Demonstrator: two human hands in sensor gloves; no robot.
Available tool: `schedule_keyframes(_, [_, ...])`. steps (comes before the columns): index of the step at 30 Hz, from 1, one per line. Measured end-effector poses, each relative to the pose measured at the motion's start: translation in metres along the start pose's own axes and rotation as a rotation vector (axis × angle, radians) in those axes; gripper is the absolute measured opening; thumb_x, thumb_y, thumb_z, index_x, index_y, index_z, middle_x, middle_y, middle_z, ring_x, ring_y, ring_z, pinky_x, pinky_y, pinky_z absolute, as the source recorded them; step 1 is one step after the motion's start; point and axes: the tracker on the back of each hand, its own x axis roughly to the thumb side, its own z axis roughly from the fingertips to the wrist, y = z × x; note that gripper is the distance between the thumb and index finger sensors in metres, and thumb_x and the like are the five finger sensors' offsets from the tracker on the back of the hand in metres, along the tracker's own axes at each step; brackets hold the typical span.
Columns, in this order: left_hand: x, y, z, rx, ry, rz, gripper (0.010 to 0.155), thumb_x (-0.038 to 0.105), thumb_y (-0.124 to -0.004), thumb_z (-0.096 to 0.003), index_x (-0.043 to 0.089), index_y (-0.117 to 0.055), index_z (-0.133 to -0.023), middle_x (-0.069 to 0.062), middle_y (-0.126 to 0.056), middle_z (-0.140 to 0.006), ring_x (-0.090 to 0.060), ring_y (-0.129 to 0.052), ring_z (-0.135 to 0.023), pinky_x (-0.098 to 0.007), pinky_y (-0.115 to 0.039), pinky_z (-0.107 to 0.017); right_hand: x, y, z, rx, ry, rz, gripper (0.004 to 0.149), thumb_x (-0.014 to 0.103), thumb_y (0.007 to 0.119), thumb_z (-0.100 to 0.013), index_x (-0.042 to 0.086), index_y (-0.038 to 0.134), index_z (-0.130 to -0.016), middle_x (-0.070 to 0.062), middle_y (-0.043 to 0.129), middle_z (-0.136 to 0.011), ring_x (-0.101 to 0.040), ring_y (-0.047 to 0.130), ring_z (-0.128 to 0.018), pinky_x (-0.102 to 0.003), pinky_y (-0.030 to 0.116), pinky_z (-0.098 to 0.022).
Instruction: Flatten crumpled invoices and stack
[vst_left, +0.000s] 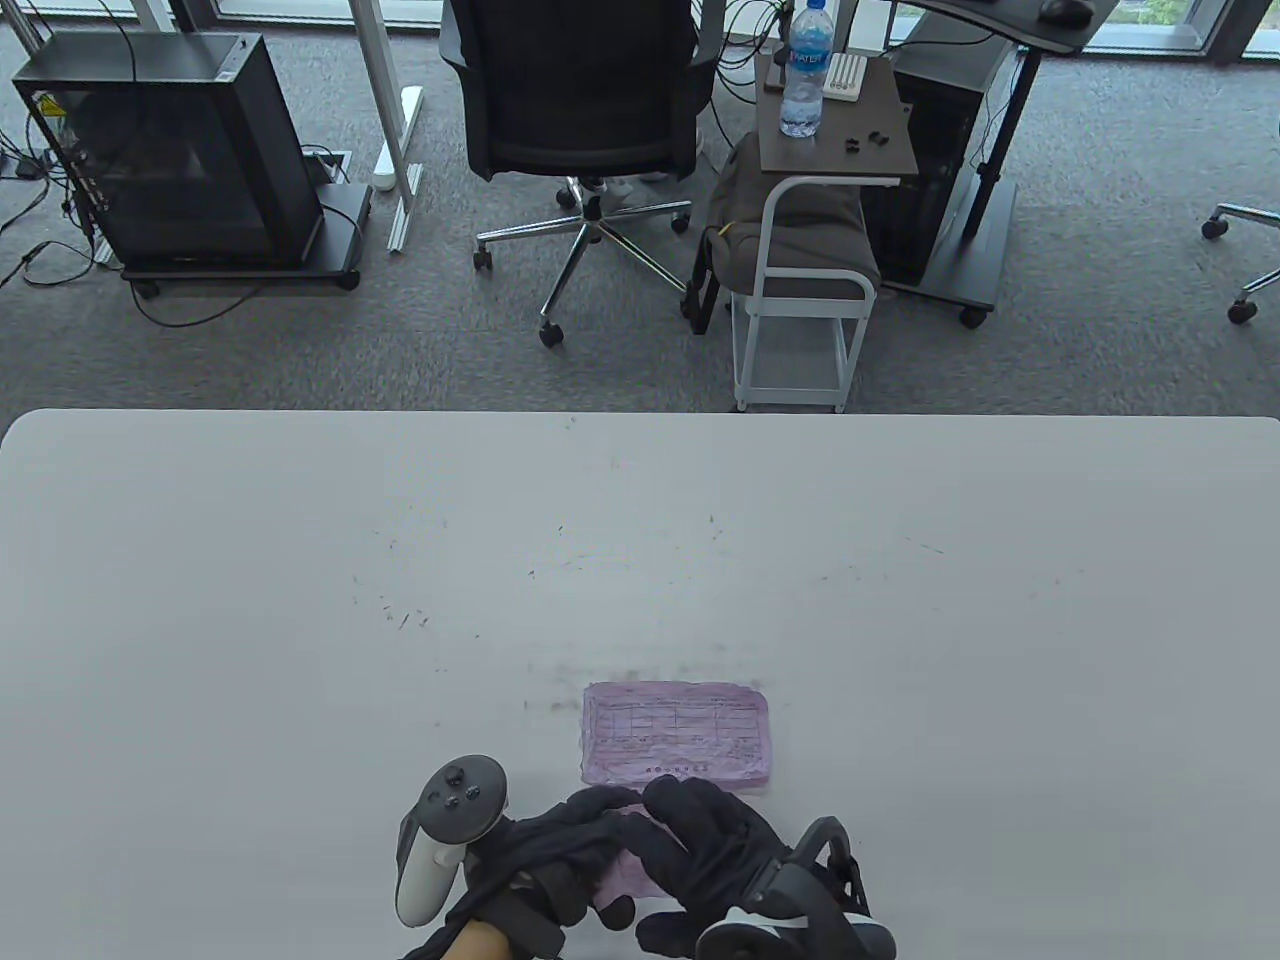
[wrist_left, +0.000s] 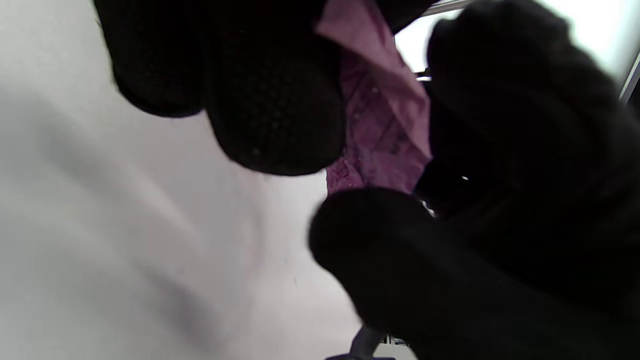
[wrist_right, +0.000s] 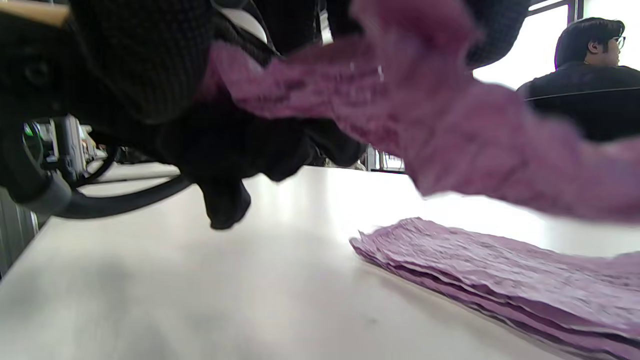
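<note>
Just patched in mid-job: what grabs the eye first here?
Both gloved hands, the left hand and right hand, meet at the table's near edge, gripping a crumpled pink invoice between them. Just beyond them lies a stack of flattened pink invoices.

Both hands wear black knitted sensor gloves with a fine mesh weave; the left hand (vst_left: 545, 860) carries a tracker (vst_left: 448, 835) with a white handle and a dark grey round head bearing small buttons; the right hand (vst_left: 715, 850) carries a dark tracker (vst_left: 810, 905) with a black ring and a pale grey underside.
</note>
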Motion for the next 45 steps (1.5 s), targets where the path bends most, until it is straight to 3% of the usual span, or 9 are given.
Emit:
schedule_keyframes(5, [0.001,0.002,-0.001,0.004,-0.013,-0.04,0.05,0.026,-0.064,-0.0644,-0.004,-0.061,-0.104,-0.018,-0.094,-0.073,-0.022,-0.107,-0.038,-0.051,-0.085,-0.051,-0.007,0.005,0.0,-0.075,0.075,0.005,0.039,0.033,0.079,-0.052,0.018,0.073,-0.088,-0.018,0.076,-0.095,-0.036,0.084,-0.074,-0.051,0.081,-0.052])
schedule_keyframes(16, [0.011,0.025,0.008,0.218,-0.04,-0.273,0.051,0.025,-0.075,-0.0611,0.001,-0.065,-0.105,-0.012,-0.092,-0.07,-0.02,-0.102,-0.036,-0.054,-0.081,-0.052,-0.066,0.012,0.022,-0.138,0.305,-0.787,0.037,0.033,0.074,-0.055,0.011,0.074,-0.086,-0.022,0.088,-0.082,-0.033,0.097,-0.058,-0.05,0.088,-0.043])
schedule_keyframes(21, [0.021,0.028,0.015,0.186,-0.218,-0.355,0.079,0.057,-0.07,-0.0567,0.012,-0.043,-0.116,-0.021,-0.038,-0.113,-0.049,-0.067,-0.094,-0.066,-0.062,-0.065,-0.079,0.022,0.028,-0.121,0.358,-0.972,0.035,0.035,0.073,-0.057,0.011,0.077,-0.082,-0.022,0.09,-0.078,-0.034,0.097,-0.055,-0.051,0.088,-0.04])
schedule_keyframes(23, [0.027,0.023,0.018,0.108,-0.28,-0.319,0.092,0.062,-0.076,-0.0491,0.013,-0.038,-0.118,-0.021,-0.023,-0.116,-0.055,-0.047,-0.103,-0.072,-0.053,-0.068,-0.077,0.024,0.028,-0.123,0.358,-0.965,0.035,0.036,0.074,-0.056,0.011,0.076,-0.082,-0.022,0.09,-0.079,-0.034,0.097,-0.055,-0.051,0.088,-0.04])
schedule_keyframes(26, [0.039,0.011,0.019,0.05,-0.318,-0.608,0.097,0.062,-0.082,-0.0447,0.014,-0.04,-0.117,-0.02,-0.021,-0.117,-0.056,-0.044,-0.105,-0.073,-0.052,-0.068,-0.071,0.028,0.023,-0.101,0.326,-0.958,0.036,0.036,0.077,-0.055,0.014,0.074,-0.083,-0.022,0.091,-0.078,-0.034,0.099,-0.053,-0.05,0.09,-0.039])
schedule_keyframes(29, [0.047,-0.005,0.019,0.061,-0.345,-0.807,0.088,0.055,-0.085,-0.0476,0.012,-0.049,-0.115,-0.024,-0.035,-0.115,-0.053,-0.059,-0.101,-0.071,-0.058,-0.066,-0.063,0.031,0.016,-0.038,0.275,-0.952,0.036,0.034,0.079,-0.055,0.014,0.073,-0.084,-0.023,0.091,-0.079,-0.034,0.1,-0.054,-0.05,0.09,-0.039])
schedule_keyframes(33, [0.053,-0.015,0.021,0.175,-0.41,-0.861,0.044,0.031,-0.077,-0.0571,0.013,-0.079,-0.098,-0.019,-0.073,-0.101,-0.037,-0.091,-0.08,-0.062,-0.072,-0.061,-0.057,0.033,0.011,0.002,0.252,-0.892,0.038,0.033,0.079,-0.055,0.013,0.07,-0.086,-0.024,0.09,-0.08,-0.034,0.099,-0.055,-0.05,0.09,-0.04])
schedule_keyframes(42, [0.052,-0.006,0.026,0.274,-0.395,-0.839,0.042,0.029,-0.071,-0.0576,0.015,-0.074,-0.097,-0.012,-0.085,-0.082,-0.013,-0.098,-0.03,-0.049,-0.084,-0.051,-0.057,0.041,0.007,0.075,0.344,-0.885,0.06,0.027,0.083,-0.054,0.007,0.052,-0.101,-0.013,0.09,-0.073,-0.03,0.098,-0.052,-0.05,0.088,-0.039])
schedule_keyframes(45, [0.047,0.005,0.028,0.34,-0.361,-0.808,0.042,0.029,-0.071,-0.0579,0.014,-0.073,-0.098,-0.01,-0.089,-0.072,-0.01,-0.097,-0.02,-0.045,-0.087,-0.046,-0.062,0.041,0.008,0.07,0.382,-0.867,0.051,0.028,0.083,-0.054,0.01,0.063,-0.097,-0.011,0.09,-0.07,-0.028,0.096,-0.05,-0.049,0.088,-0.039])
